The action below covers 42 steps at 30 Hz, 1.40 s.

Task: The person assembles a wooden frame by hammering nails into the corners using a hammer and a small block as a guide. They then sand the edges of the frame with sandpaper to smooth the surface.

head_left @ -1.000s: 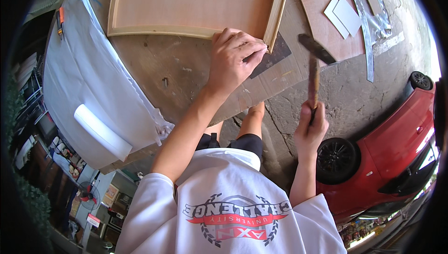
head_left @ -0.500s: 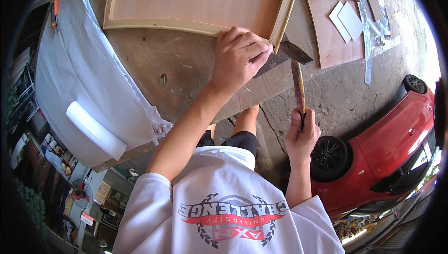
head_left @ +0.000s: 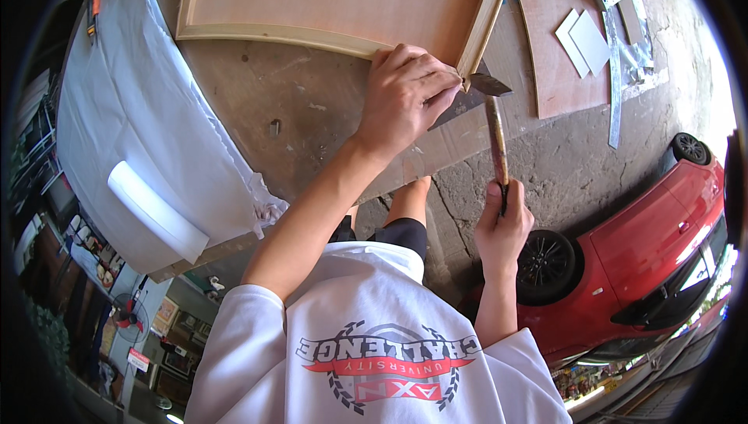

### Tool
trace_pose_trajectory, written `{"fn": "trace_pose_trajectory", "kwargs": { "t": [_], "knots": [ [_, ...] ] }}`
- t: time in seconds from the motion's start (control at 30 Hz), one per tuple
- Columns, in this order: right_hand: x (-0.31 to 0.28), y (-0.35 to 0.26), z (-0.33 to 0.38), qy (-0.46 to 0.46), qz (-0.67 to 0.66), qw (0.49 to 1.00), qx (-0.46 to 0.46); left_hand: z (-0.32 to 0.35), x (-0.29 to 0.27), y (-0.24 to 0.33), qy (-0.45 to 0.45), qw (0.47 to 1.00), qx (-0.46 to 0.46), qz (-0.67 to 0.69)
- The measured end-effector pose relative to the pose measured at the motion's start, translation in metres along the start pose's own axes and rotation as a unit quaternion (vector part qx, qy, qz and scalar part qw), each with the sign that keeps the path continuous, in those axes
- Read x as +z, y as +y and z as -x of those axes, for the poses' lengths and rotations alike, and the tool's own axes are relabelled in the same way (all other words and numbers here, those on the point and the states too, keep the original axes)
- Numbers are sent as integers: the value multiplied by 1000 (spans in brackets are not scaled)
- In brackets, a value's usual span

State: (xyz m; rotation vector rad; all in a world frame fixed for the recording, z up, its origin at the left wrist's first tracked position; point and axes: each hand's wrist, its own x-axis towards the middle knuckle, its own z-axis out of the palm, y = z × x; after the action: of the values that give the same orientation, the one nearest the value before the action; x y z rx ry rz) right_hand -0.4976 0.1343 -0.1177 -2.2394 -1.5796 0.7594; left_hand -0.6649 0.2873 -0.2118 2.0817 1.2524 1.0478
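Note:
A shallow wooden frame (head_left: 288, 34) with a light brown panel inside lies on the brown worktable (head_left: 304, 105). My left hand (head_left: 409, 89) is closed on its near right corner, the fingers curled over the rail and the thumb and forefinger pressed together at the corner's tip. Whether a small nail sits between those fingertips I cannot make out. My right hand (head_left: 502, 225) grips the lower handle of a hammer (head_left: 497, 136). Its dark metal head is at the frame's corner, close beside my left fingertips; whether it touches the wood is unclear.
White sheeting (head_left: 132, 112) covers the left side, with a white roll (head_left: 156, 210) and an orange-handled tool (head_left: 93, 13) on it. To the right lie a thin wooden board (head_left: 545, 50), pale square tiles (head_left: 588, 42) and a metal strip (head_left: 614, 105). A red car (head_left: 647, 229) stands beyond.
The hammer head has tilted and shifted slightly left and down, closer to the frame's corner. My left hand keeps its hold on the corner. The whole view has shifted a little.

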Motion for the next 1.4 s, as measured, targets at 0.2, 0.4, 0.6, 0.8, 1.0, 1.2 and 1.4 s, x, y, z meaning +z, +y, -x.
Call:
{"fn": "trace_pose_trajectory", "kwargs": {
  "t": [0.2,0.4,0.6,0.8,1.0,1.2,1.4],
  "knots": [
    [-1,-1,0,30,-29,999,-24,1,1,0,9,1000,7,-5],
    [-4,-2,1,18,-10,1000,-13,2,1,-2,4,1000,12,-10],
    [-10,-1,1,32,-3,999,-35,13,1,-2,22,1000,18,-12],
    [-11,-1,0,58,-23,997,-53,22,-2,-7,14,997,57,-45],
    [-6,1,-5,-40,11,999,-16,25,-6,-10,10,994,52,-92],
    [-5,1,-6,120,-55,988,-74,22,-4,-14,25,993,62,-95],
    [-3,2,-4,-17,36,999,-23,24,-6,-13,4,994,60,-95]
  ]
}}
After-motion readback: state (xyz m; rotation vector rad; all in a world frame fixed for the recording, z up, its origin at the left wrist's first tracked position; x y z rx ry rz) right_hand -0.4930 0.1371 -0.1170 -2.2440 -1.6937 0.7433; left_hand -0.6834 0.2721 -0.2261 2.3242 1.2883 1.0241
